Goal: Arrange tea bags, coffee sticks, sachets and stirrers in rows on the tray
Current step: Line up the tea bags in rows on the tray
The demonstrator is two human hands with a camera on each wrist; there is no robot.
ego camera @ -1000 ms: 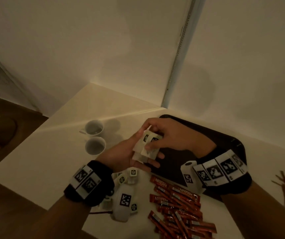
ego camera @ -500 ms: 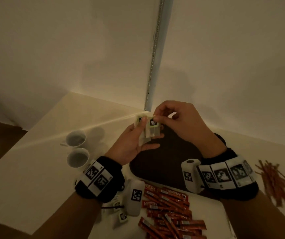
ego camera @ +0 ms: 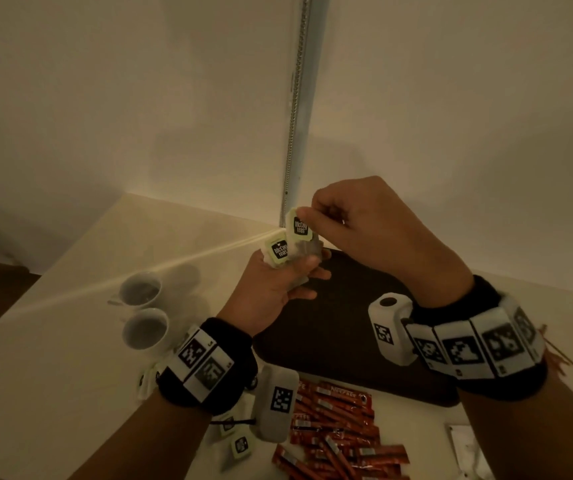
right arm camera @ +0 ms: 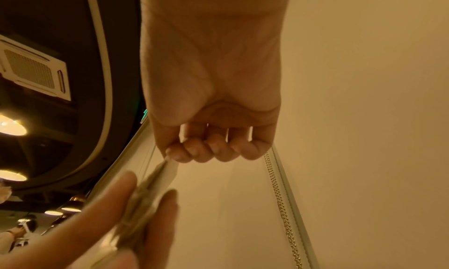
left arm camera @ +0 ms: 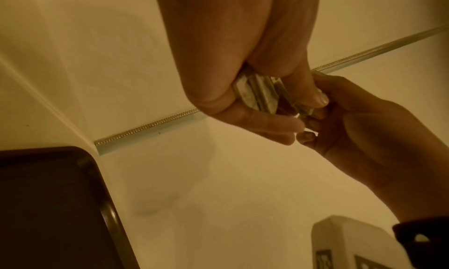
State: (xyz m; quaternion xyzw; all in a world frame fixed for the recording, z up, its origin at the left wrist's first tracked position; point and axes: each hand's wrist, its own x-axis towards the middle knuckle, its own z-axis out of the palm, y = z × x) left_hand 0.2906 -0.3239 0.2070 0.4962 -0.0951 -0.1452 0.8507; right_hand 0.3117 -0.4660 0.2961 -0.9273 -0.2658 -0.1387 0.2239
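Two white cups [ego camera: 143, 308] stand side by side on the pale surface [ego camera: 53, 341]. A metal strip [ego camera: 295, 112] runs up the wall corner.

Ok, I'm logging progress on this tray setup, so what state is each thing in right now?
Left hand: holds a small stack of tea bags above the tray.
Right hand: pinches the top tea bag, lifting it from the stack.
Tray: dark, flat on the counter, nothing seen on it.
Coffee sticks: loose pile on the counter.
Cups: two, upright.
Stirrers: mostly hidden.
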